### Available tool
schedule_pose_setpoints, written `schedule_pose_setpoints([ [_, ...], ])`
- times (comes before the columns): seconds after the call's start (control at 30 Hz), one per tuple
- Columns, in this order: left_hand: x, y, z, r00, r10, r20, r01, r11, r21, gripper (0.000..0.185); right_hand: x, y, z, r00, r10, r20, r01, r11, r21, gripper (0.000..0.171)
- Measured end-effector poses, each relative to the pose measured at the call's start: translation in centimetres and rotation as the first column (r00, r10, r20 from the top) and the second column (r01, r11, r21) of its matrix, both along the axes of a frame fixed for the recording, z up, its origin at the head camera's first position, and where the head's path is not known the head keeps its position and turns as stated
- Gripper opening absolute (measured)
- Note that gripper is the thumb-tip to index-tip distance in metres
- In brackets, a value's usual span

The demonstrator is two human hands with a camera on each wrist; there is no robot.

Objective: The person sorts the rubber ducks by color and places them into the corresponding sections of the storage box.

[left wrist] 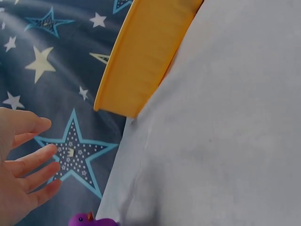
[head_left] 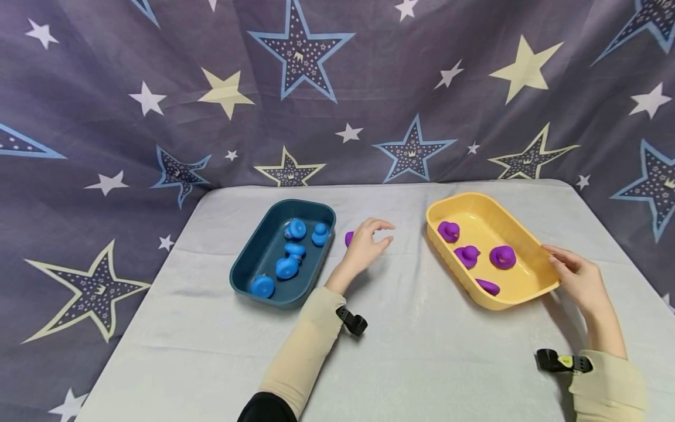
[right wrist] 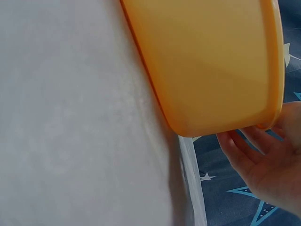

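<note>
My left hand (head_left: 364,246) is over the table between the two trays, thumb and fingers apart and nothing held. Just beyond it, partly hidden by the hand, a purple toy duck (head_left: 349,238) sits on the cloth; the left wrist view catches the same duck (left wrist: 89,220) at its bottom edge. With my right hand (head_left: 580,281) I grip the right corner of a yellow tray (head_left: 522,228), the thumb at the rim and the other fingers underneath, as the right wrist view shows. Inside that tray lie several purple ducks (head_left: 503,257), one tipped over.
A dark teal tray (head_left: 245,264) stands left of my left hand, with several blue toy ducks (head_left: 287,268) in it. White cloth (head_left: 401,351) covers the table. Behind the table hangs a grey curtain (head_left: 369,76) patterned with stars.
</note>
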State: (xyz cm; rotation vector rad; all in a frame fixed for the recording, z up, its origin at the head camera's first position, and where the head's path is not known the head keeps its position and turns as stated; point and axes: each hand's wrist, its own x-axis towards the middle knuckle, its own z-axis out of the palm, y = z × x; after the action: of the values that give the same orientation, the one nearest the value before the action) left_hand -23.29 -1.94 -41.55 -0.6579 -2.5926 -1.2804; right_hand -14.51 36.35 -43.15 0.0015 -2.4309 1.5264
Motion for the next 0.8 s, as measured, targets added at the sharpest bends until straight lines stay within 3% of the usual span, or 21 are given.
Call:
schedule_pose_setpoints([
  [0.4, 0.3, -1.5, -0.4, 0.994, 0.100, 0.052, -0.102, 0.994, 0.031, 0.023, -0.3, 0.3, -0.5, 0.999, -0.038, 0.002, 0.038, 0.998, 0.051, 0.029],
  [0.8, 0.4, -2.4, -1.4, 0.982, 0.180, 0.056, -0.183, 0.982, 0.040, 0.026, 0.0, 0.1, 0.0, 1.000, -0.008, -0.001, 0.008, 1.000, 0.017, 0.038],
])
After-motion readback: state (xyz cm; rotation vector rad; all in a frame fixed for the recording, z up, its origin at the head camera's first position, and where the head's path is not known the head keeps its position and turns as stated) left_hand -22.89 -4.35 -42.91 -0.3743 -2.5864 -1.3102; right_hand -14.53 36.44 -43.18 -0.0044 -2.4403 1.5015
